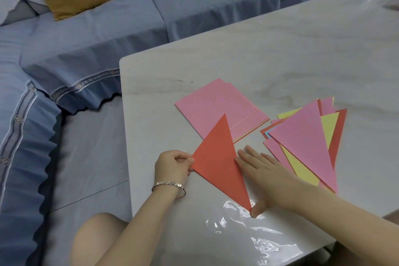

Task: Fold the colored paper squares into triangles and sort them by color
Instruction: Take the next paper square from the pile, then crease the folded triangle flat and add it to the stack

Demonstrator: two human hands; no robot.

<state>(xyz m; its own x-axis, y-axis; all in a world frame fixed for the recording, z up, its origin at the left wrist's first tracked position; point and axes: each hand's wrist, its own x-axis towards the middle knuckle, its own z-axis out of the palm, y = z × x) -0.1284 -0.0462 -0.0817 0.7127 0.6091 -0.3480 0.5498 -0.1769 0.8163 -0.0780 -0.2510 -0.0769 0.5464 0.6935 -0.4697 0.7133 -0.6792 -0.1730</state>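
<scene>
Red triangle [220, 164] is folded, lying flat on the worktop [280, 60] btwn both hands — crease being pressed, I'd say. Left hand [172, 165] pinches its left corner; right hand [263, 170] lies spread, flat along the right edge. Next: move it onto the mixed triangle pile [306, 142]. Beyond, pink squares stack [216, 106] waits unfolded.

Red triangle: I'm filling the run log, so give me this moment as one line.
red triangle folded, flat | left hand pinches its corner | right hand presses its edge | folded pile mixed colors
</scene>
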